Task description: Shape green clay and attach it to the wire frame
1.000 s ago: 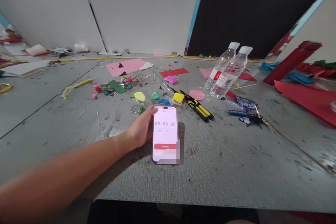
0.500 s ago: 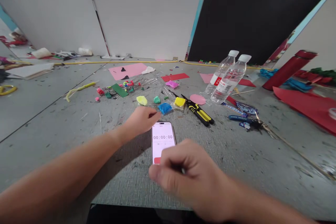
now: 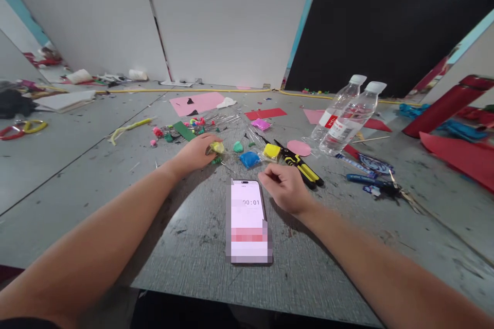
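Note:
My left hand (image 3: 198, 151) has its fingers closed round a lump of pale yellow modelling clay (image 3: 218, 147). A small green lump shows just under the fingertips. My right hand (image 3: 284, 187) is curled closed beside the phone's upper right corner, with nothing seen in it. Between my forearms lies the phone (image 3: 247, 218), its screen lit and partly blurred, with a timer ending in 00:01. Past it are a blue clay packet (image 3: 250, 159), a yellow clay packet (image 3: 272, 151) and a green clay lump (image 3: 238, 147). Yellow-and-black pliers (image 3: 303, 167) lie just beyond my right hand.
Two water bottles (image 3: 349, 118) and a red flask (image 3: 443, 105) stand at the right. Keys on a blue strap (image 3: 370, 182) lie nearer. Pink paper (image 3: 198, 104), a purple packet (image 3: 261, 124) and pink-tipped wires (image 3: 189, 128) lie behind. Scissors (image 3: 25, 128) are far left.
My right hand has moved forward from over the phone's lower part to beside its top. My left hand has reached forward and left onto the yellow clay. The timer went from zero to one second.

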The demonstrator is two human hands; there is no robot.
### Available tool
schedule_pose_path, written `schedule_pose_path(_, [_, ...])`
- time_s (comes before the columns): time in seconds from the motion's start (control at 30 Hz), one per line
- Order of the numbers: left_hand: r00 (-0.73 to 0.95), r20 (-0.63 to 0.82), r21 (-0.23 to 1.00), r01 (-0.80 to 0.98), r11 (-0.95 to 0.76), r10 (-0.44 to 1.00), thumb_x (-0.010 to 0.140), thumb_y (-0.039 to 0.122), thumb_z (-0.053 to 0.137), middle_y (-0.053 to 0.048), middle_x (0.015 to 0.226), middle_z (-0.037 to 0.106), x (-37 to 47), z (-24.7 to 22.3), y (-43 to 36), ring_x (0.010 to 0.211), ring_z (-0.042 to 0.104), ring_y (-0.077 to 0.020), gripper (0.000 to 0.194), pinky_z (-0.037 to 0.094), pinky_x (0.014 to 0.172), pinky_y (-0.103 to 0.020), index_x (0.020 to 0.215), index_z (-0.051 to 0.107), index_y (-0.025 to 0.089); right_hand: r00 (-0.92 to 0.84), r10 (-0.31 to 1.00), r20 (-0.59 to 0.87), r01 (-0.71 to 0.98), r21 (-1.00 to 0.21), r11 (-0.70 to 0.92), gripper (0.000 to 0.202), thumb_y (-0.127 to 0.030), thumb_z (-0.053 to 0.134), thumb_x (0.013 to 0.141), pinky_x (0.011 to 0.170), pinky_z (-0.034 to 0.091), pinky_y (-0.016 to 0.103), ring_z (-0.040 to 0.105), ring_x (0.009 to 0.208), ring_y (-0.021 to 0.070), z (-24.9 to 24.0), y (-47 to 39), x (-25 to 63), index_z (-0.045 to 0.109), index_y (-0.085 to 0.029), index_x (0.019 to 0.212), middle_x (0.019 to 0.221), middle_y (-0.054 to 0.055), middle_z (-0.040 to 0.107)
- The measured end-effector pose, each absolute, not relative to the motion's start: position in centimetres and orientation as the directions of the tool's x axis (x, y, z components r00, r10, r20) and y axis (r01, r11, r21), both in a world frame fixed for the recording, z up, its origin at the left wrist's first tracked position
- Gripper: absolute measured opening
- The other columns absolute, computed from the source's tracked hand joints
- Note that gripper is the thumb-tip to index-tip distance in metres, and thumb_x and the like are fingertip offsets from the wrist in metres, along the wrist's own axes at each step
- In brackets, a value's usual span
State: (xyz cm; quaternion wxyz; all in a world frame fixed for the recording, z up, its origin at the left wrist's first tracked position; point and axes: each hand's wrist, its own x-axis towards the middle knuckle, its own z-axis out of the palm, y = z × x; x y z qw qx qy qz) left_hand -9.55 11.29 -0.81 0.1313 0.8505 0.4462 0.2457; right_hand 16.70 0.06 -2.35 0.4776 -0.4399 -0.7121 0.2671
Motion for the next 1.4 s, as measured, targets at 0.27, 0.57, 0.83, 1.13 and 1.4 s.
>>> schedule_pose_path(0.27, [0.304,0.413,0.501,0.711,-0.493,0.858,0.083,0.037,0.068,-0.014,0.104,0.071,-8.6,0.0,10.7,0.089,0.065,-0.0281,0.034,0.05,0.086,-0.038,0.109,0.072,0.015,-0.08,0.865,0.495,0.394,-0.782,0.484,0.033,-0.036,0.057,0.086,0.05,0.028,0.028,0.035,0.05,0.0116,-2.8,0.6,17.7,0.043,-0.023,0.059,0.052,-0.005,0.038])
schedule_pose_path(0.57, [0.538,0.437,0.563,0.462,-0.686,0.721,0.091,0.036,0.066,-0.005,0.08,0.071,-3.6,1.7,2.8,0.07,0.059,-0.0178,0.019,0.042,0.066,-0.029,0.086,0.071,0.019,-0.103,0.85,0.517,0.296,-0.8,0.522,0.047,-0.047,0.074,0.083,0.073,0.054,0.036,0.065,0.097,0.0253,-3.0,0.6,17.5,0.062,-0.02,0.119,0.114,0.014,0.067])
schedule_pose_path(0.83, [0.601,0.383,0.615,0.402,-0.679,0.702,0.094,0.041,0.06,-0.006,0.076,0.07,-3.2,1.3,2.0,0.07,0.06,-0.0191,0.027,0.041,0.065,-0.03,0.08,0.071,0.019,-0.197,0.879,0.434,0.234,-0.85,0.472,0.035,-0.051,0.073,0.087,0.061,0.042,0.031,0.05,0.066,0.016,-2.3,-0.3,17.2,0.058,-0.022,0.074,0.073,0.0,0.056])
schedule_pose_path(1.13, [0.551,0.282,0.774,0.353,-0.525,0.786,0.084,0.036,0.074,-0.006,0.085,0.075,-3.0,0.5,2.2,0.071,0.064,-0.0184,0.023,0.047,0.065,-0.029,0.099,0.075,0.019,-0.065,0.898,0.436,0.248,-0.864,0.438,0.04,-0.057,0.078,0.081,0.059,0.046,0.03,0.055,0.067,0.0155,-2.4,-0.4,17.5,0.059,-0.023,0.082,0.077,0.0,0.061])
schedule_pose_path(1.4, [0.479,0.354,0.721,0.408,-0.56,0.804,0.087,0.041,0.07,-0.007,0.083,0.074,-3.7,0.1,3.4,0.066,0.061,-0.0172,0.03,0.045,0.06,-0.027,0.102,0.074,0.015,-0.121,0.721,0.682,0.308,-0.665,0.681,0.017,-0.038,0.071,0.095,0.07,0.059,0.031,0.066,0.105,0.0212,-2.6,-0.2,17.8,0.065,-0.026,0.107,0.114,0.008,0.067])
